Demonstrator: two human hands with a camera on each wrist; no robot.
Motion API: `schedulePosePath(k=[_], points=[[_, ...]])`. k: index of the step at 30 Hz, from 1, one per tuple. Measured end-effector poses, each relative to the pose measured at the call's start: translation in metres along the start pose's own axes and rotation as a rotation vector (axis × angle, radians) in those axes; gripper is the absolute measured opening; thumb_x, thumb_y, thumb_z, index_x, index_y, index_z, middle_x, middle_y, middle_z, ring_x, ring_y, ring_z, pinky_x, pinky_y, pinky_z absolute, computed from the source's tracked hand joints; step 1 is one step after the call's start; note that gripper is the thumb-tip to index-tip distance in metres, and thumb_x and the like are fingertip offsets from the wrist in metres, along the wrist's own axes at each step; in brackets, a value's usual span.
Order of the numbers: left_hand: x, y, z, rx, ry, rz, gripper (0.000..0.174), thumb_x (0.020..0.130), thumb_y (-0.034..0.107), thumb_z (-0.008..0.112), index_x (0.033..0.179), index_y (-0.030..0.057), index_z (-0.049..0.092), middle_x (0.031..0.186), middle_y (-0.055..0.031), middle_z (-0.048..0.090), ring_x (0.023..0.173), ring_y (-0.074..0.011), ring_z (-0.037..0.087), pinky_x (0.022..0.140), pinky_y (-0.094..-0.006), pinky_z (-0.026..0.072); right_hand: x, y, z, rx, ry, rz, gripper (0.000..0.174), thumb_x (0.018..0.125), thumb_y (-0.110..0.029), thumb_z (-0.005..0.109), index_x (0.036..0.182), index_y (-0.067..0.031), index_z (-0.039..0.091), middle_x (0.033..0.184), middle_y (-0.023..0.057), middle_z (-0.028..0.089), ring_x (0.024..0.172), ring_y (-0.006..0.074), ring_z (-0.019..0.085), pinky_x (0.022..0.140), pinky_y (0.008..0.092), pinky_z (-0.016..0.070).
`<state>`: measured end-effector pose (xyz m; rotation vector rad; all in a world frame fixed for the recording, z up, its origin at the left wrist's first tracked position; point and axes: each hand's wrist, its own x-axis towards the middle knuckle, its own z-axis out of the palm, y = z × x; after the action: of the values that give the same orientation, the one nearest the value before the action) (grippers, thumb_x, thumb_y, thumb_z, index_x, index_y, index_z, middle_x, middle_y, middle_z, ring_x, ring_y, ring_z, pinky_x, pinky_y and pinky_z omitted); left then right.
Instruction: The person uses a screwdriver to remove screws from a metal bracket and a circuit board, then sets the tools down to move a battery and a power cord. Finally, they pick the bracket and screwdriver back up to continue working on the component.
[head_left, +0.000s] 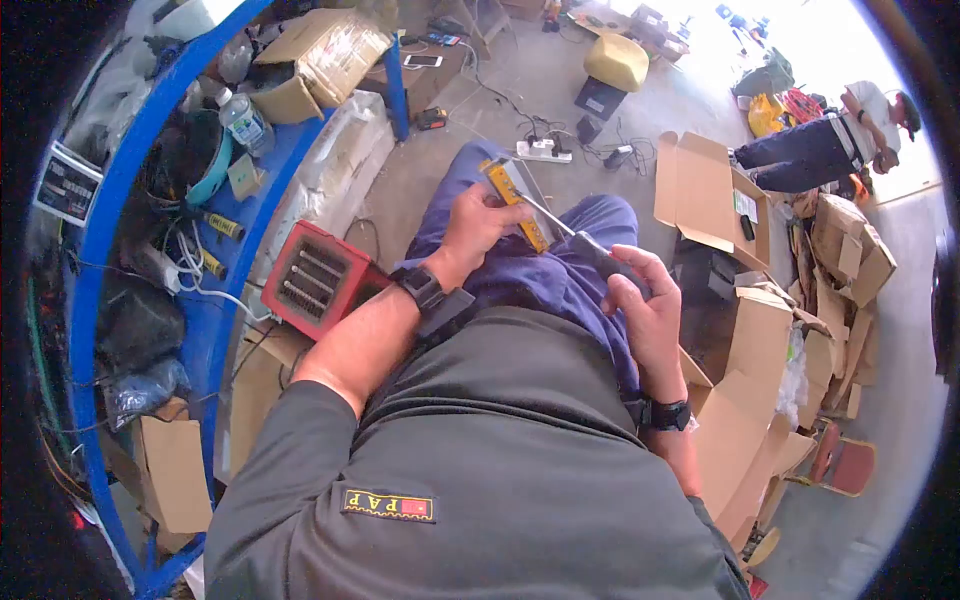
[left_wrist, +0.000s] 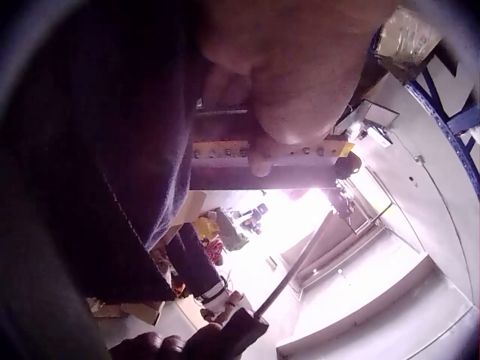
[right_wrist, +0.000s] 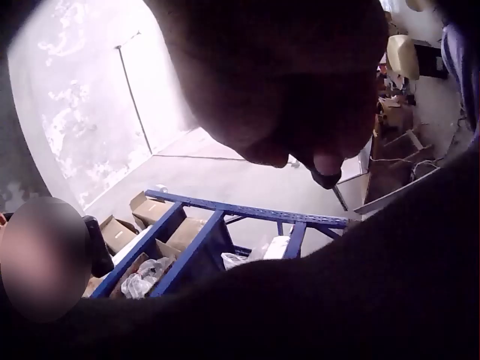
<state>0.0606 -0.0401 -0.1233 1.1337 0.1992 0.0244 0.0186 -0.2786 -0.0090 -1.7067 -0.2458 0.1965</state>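
In the head view my left hand (head_left: 475,230) grips a yellow bar (head_left: 528,222) over the lap, thumb across its edge. Seen from the left wrist, the bar (left_wrist: 300,152) carries a row of small screws along a dark strip, and the left hand (left_wrist: 300,75) covers part of it. My right hand (head_left: 648,310) holds a screwdriver (head_left: 600,258) by its dark handle, its metal shaft slanting toward the bar. The left wrist view shows the screwdriver shaft (left_wrist: 292,274) with its tip below the bar. In the right wrist view the right hand (right_wrist: 277,82) is mostly in shadow.
A blue shelf (head_left: 235,240) with a bottle (head_left: 245,122) and clutter stands at the left, beside a red-framed box (head_left: 315,280). Open cardboard boxes (head_left: 745,400) lie at the right. A power strip (head_left: 543,151) sits on the floor ahead. Another person (head_left: 815,150) bends at the far right.
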Motion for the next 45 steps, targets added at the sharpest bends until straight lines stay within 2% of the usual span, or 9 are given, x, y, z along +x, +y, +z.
schedulePosePath(k=[1,5,10,26,28,35,38,40,45], points=[[0.001,-0.002,-0.003,0.047,-0.013,0.009,0.034,0.085,0.010,0.075,0.116,0.0050,0.062,0.107,-0.0046,0.068,0.095,-0.0153,0.066,0.079,-0.0297,0.0556,0.001,-0.002,0.002,-0.004,-0.005,0.001,0.032,0.090,-0.002,0.063,0.122,0.0024,0.059,0.102,0.0062,0.065,0.070,0.0080,0.060,0.062,0.0219,0.0504],[0.000,-0.002,-0.005,0.102,0.000,0.039,0.036,0.084,0.009,0.076,0.117,0.0040,0.061,0.107,-0.0057,0.068,0.095,-0.0157,0.066,0.080,-0.0294,0.0553,0.001,-0.009,0.004,-0.028,0.004,-0.010,0.031,0.090,-0.002,0.063,0.121,0.0021,0.060,0.100,0.0059,0.066,0.070,0.0077,0.060,0.063,0.0224,0.0500],[0.002,-0.002,-0.005,0.121,0.013,0.170,0.040,0.082,0.007,0.076,0.118,0.0018,0.061,0.108,-0.0071,0.068,0.095,-0.0177,0.066,0.081,-0.0326,0.0551,0.001,-0.010,0.005,-0.035,-0.011,-0.022,0.031,0.090,-0.002,0.063,0.120,0.0020,0.060,0.099,0.0057,0.066,0.070,0.0078,0.060,0.063,0.0225,0.0500],[-0.002,0.005,-0.004,0.090,0.034,0.062,0.040,0.080,0.005,0.078,0.116,0.0023,0.061,0.107,-0.0074,0.068,0.093,-0.0181,0.067,0.079,-0.0325,0.0566,0.002,-0.011,0.006,-0.043,-0.031,-0.022,0.031,0.091,-0.003,0.063,0.121,0.0018,0.060,0.099,0.0052,0.065,0.070,0.0080,0.060,0.064,0.0227,0.0500],[-0.003,0.005,-0.001,0.015,0.074,0.079,0.036,0.076,0.002,0.080,0.108,-0.0004,0.063,0.098,-0.0084,0.070,0.084,-0.0151,0.067,0.073,-0.0301,0.0560,0.002,-0.011,0.006,-0.047,-0.033,-0.025,0.031,0.091,-0.003,0.063,0.121,0.0018,0.060,0.099,0.0052,0.065,0.070,0.0081,0.060,0.064,0.0229,0.0498],[0.000,-0.002,-0.005,0.036,0.081,0.093,0.035,0.076,0.003,0.081,0.107,0.0002,0.064,0.098,-0.0086,0.070,0.084,-0.0154,0.067,0.073,-0.0302,0.0557,0.002,-0.010,0.007,-0.032,-0.007,-0.007,0.029,0.091,-0.002,0.061,0.120,0.0022,0.060,0.097,0.0061,0.065,0.068,0.0085,0.060,0.062,0.0231,0.0495],[0.003,-0.005,-0.006,0.077,0.084,0.183,0.038,0.075,0.005,0.081,0.108,-0.0004,0.064,0.096,-0.0088,0.071,0.084,-0.0147,0.067,0.073,-0.0307,0.0550,0.003,-0.009,0.005,-0.033,0.016,0.009,0.028,0.092,-0.004,0.060,0.120,0.0022,0.060,0.096,0.0067,0.065,0.065,0.0088,0.059,0.060,0.0228,0.0489],[0.001,0.003,-0.005,0.275,0.176,0.304,0.039,0.075,0.007,0.080,0.110,-0.0015,0.063,0.094,-0.0096,0.072,0.082,-0.0142,0.067,0.073,-0.0313,0.0541,0.003,-0.007,0.003,-0.027,0.029,0.012,0.028,0.093,-0.006,0.058,0.120,0.0020,0.060,0.095,0.0068,0.065,0.064,0.0090,0.059,0.059,0.0227,0.0485],[-0.015,0.061,0.009,0.400,0.184,0.320,0.041,0.076,0.008,0.080,0.112,0.0001,0.063,0.093,-0.0087,0.072,0.083,-0.0141,0.067,0.073,-0.0313,0.0532,0.001,-0.016,0.002,0.023,-0.020,0.015,0.028,0.097,-0.011,0.053,0.123,0.0011,0.058,0.089,0.0080,0.068,0.060,0.0076,0.056,0.055,0.0210,0.0460]])
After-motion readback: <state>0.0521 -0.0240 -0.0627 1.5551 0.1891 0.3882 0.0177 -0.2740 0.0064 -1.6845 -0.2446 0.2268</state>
